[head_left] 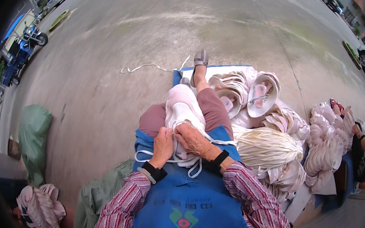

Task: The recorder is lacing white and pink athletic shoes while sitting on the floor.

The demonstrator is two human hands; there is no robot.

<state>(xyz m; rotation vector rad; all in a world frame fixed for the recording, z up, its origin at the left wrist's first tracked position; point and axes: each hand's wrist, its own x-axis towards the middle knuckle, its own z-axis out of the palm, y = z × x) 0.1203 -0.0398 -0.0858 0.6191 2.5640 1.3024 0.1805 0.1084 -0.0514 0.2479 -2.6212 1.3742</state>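
A: What sits on the lap?

B: A pale pink and white shoe upper (183,109), soft and padded, rounded at the far end. It lies on the knees, over a smooth blue apron (190,200).

A: And the hands?

B: Both are on its near edge. The left hand (163,144) is curled, fingers closed on the fabric there. The right hand (194,140) lies across it, fingers bent and pressing down just beside the left. Flat white laces (195,162) loop out below the wrists, onto the apron.

A: Sleeves?

B: Striped red and grey cloth, with a dark band at each wrist.

A: What is to the right?

B: A bundle of cream laces (266,148), thin, glossy strands fanned together. Beyond it, a heap of more pink and white uppers (248,92), cupped like shells, on a blue sheet.

A: And the ground?

B: Rough grey concrete (156,25), stained. One loose white lace (152,67) trails across it, far left of the sheet. A crumpled green sack (33,135) stands at the near left.
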